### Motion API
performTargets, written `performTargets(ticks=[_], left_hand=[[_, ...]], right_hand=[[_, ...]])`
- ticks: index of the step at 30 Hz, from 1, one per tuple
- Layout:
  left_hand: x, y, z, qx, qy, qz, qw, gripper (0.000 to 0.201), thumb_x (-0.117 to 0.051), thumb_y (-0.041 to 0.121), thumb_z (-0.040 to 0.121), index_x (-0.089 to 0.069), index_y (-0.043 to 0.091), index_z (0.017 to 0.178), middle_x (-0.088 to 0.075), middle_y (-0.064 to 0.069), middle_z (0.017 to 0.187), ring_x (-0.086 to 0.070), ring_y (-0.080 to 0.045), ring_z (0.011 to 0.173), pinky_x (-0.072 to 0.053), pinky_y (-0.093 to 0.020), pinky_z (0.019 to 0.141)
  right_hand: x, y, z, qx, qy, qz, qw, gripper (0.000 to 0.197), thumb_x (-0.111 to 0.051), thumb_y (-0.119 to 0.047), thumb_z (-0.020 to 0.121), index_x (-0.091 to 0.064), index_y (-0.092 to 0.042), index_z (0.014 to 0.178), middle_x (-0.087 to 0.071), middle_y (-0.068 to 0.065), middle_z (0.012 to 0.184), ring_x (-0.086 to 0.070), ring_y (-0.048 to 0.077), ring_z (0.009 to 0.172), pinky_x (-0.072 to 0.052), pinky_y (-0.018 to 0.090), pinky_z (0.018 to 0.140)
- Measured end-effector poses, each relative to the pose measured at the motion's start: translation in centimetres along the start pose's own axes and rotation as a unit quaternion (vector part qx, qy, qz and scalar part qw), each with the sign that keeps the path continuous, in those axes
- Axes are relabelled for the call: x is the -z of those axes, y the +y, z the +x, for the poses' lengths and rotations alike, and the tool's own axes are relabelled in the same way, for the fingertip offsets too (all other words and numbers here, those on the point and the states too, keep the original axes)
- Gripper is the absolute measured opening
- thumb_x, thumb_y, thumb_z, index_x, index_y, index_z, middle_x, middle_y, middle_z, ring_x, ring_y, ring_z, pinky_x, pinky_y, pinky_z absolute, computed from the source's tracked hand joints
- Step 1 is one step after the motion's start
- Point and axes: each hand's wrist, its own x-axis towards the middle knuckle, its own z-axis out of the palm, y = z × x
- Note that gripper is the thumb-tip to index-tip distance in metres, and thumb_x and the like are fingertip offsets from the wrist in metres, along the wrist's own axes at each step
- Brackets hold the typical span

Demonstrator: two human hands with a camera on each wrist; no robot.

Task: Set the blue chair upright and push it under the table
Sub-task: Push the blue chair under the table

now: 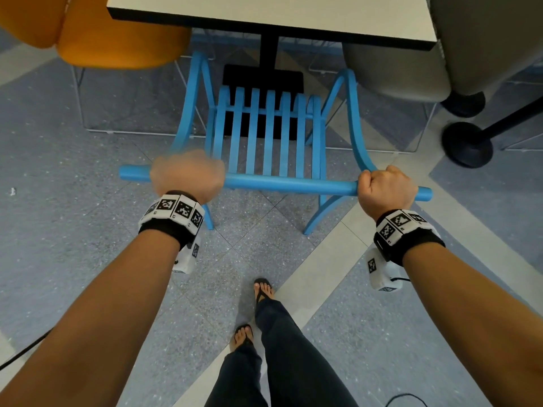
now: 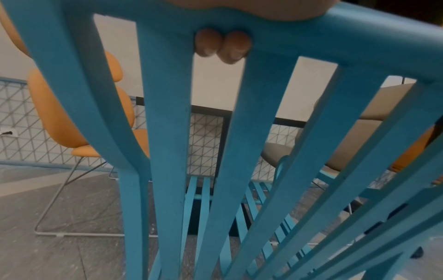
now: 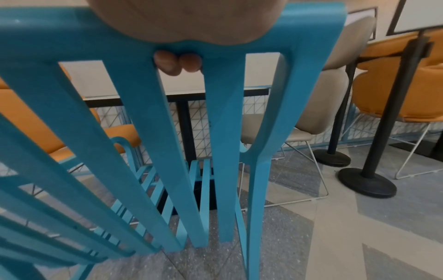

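Observation:
The blue chair [image 1: 270, 136] stands upright on its legs, its slatted seat facing the white table [image 1: 273, 16]. The seat's front reaches the table's black base; the backrest stays outside the table edge. My left hand [image 1: 187, 174] grips the top rail [image 1: 289, 185] near its left end, blurred in the head view. My right hand [image 1: 385, 189] grips the same rail near its right end. In the left wrist view fingertips [image 2: 223, 45] curl under the rail [image 2: 335, 34]; in the right wrist view fingertips [image 3: 177, 62] wrap under the rail [image 3: 59, 32] too.
An orange chair [image 1: 117, 33] stands left of the table and a grey chair [image 1: 411, 69] right of it. Black stanchion bases [image 1: 467, 143] sit on the floor at the right. My feet [image 1: 252, 312] in sandals stand behind the chair. A cable [image 1: 20, 353] lies at lower left.

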Motion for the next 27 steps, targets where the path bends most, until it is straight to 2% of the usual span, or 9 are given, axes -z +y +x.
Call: performTargets(ticks=[4, 7, 10, 14, 16, 23, 27], left_hand=[[-0.2, -0.3, 0.0, 0.0, -0.005, 0.005, 1.0, 0.034, -0.047, 0.027, 0.082, -0.056, 0.006, 0.057, -0.032, 0.0, 0.039, -0.036, -0.021, 0.044, -0.03, -0.032, 0.063], [0.0, -0.2, -0.2, 0.006, -0.009, 0.001, 1.0, 0.034, -0.048, 0.026, 0.082, -0.055, 0.005, 0.056, -0.031, 0.0, 0.04, -0.037, -0.023, 0.047, -0.03, -0.032, 0.063], [0.0, -0.5, -0.5, 0.017, -0.006, 0.001, 1.0, 0.032, -0.049, 0.026, 0.081, -0.053, 0.007, 0.056, -0.031, 0.0, 0.04, -0.04, -0.025, 0.05, -0.03, -0.033, 0.062], [0.0, -0.9, -0.6, 0.02, 0.001, 0.0, 1.0, 0.034, -0.044, 0.03, 0.078, -0.052, 0.008, 0.053, -0.031, 0.0, 0.039, -0.038, -0.023, 0.045, -0.03, -0.032, 0.06], [0.0, -0.9, -0.4, 0.018, 0.003, 0.001, 1.0, 0.034, -0.043, 0.03, 0.077, -0.054, 0.008, 0.054, -0.03, 0.001, 0.039, -0.035, -0.022, 0.044, -0.028, -0.031, 0.059], [-0.5, -1.0, 0.2, -0.001, 0.007, 0.005, 1.0, 0.037, -0.037, 0.032, 0.074, -0.057, 0.006, 0.057, -0.031, 0.001, 0.039, -0.039, -0.023, 0.046, -0.027, -0.031, 0.059], [-0.6, -0.9, 0.1, 0.0, 0.016, -0.003, 1.0, 0.035, -0.038, 0.032, 0.074, -0.056, 0.007, 0.057, -0.033, 0.0, 0.039, -0.036, -0.022, 0.044, -0.027, -0.031, 0.059]], right_hand=[[0.1, 0.0, -0.1, 0.001, -0.002, 0.006, 1.0, 0.045, -0.026, -0.03, 0.078, -0.039, -0.009, 0.041, -0.029, 0.002, 0.042, -0.031, 0.021, 0.038, -0.012, 0.019, 0.043], [0.1, -0.2, -0.3, 0.002, 0.005, 0.014, 1.0, 0.045, -0.026, -0.03, 0.078, -0.039, -0.01, 0.041, -0.035, 0.007, 0.044, -0.029, 0.019, 0.037, -0.011, 0.018, 0.044], [0.2, -0.4, -0.6, 0.008, 0.024, 0.018, 1.0, 0.045, -0.028, -0.029, 0.078, -0.04, -0.009, 0.039, -0.035, 0.007, 0.043, -0.028, 0.018, 0.037, -0.008, 0.017, 0.046], [0.2, -0.5, -0.5, 0.013, 0.032, 0.014, 0.999, 0.047, -0.029, -0.028, 0.079, -0.043, -0.008, 0.039, -0.034, 0.006, 0.042, -0.03, 0.019, 0.037, -0.007, 0.017, 0.046], [0.2, -0.6, -0.2, 0.016, 0.028, 0.016, 0.999, 0.045, -0.029, -0.029, 0.079, -0.041, -0.01, 0.04, -0.034, 0.006, 0.042, -0.03, 0.019, 0.037, -0.008, 0.017, 0.045], [0.0, -0.7, 0.0, 0.019, 0.028, 0.026, 0.999, 0.044, -0.028, -0.028, 0.079, -0.04, -0.01, 0.04, -0.034, 0.005, 0.041, -0.031, 0.019, 0.037, -0.01, 0.016, 0.044], [0.1, -0.7, -0.1, 0.014, 0.023, 0.03, 0.999, 0.047, -0.028, -0.028, 0.08, -0.045, -0.007, 0.042, -0.035, 0.005, 0.042, -0.033, 0.021, 0.039, -0.013, 0.017, 0.043]])
